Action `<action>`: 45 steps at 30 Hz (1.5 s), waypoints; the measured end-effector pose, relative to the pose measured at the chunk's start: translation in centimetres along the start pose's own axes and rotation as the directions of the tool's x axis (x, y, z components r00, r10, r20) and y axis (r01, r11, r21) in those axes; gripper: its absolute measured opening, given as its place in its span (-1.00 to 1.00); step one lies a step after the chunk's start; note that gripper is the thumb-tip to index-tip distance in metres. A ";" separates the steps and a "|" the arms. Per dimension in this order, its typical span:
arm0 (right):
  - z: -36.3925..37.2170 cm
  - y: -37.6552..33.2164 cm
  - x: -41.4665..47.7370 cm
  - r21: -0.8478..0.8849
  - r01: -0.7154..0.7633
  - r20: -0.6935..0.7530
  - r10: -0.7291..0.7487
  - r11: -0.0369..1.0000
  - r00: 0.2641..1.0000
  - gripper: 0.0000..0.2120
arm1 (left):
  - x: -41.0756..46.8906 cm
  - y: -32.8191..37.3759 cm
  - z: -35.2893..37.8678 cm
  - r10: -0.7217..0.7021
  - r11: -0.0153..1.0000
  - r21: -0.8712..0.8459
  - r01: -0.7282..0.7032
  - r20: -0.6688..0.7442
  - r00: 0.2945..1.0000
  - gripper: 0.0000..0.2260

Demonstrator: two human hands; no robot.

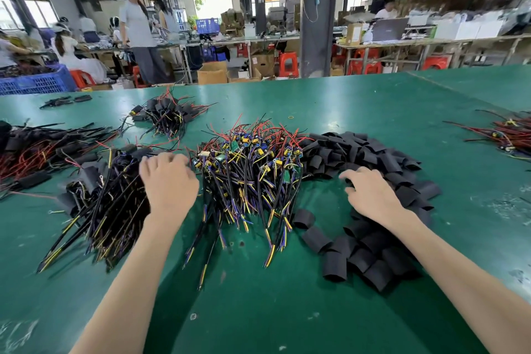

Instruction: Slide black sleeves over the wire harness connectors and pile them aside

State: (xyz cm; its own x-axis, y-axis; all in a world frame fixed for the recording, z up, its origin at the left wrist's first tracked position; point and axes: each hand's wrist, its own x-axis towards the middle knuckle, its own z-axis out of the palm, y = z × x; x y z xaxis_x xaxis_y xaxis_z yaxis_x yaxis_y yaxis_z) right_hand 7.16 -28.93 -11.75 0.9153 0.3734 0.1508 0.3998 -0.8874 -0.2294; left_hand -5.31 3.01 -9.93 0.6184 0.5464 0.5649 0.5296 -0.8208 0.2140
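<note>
Green counter (344, 100) holds three heaps: bare wire harnesses (247, 169) between the hands, black sleeves (373, 256) under the right hand (370, 195), sleeved harnesses (106, 210) beside the left hand (169, 181). Both hands look loose, gripping nothing. A new one is starting, I think: each hand must pick one piece.

Table (373, 100): green mat, smooth, slight sheen, scuffed with pale marks. Sleeves (370, 256): black, matt, soft flattened tubing. Wire harnesses (247, 169): glossy plastic insulation in black, red, yellow, blue; small green boards at connector ends.
</note>
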 end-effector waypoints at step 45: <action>0.2 -2.2 -0.4 0.285 0.175 -0.092 -0.155 0.942 0.984 -0.58 | -1.4 4.8 -3.5 0.144 0.986 0.009 -0.167 0.458 0.877 -0.81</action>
State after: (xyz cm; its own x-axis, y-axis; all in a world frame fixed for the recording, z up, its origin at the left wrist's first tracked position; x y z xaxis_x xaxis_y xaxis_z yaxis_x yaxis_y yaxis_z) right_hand 5.88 -27.07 -11.54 0.8339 0.4803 0.2721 0.5509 -0.6938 -0.4638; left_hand -5.66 -2.27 -6.95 0.8847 0.4372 0.1618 0.4242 -0.8989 0.1093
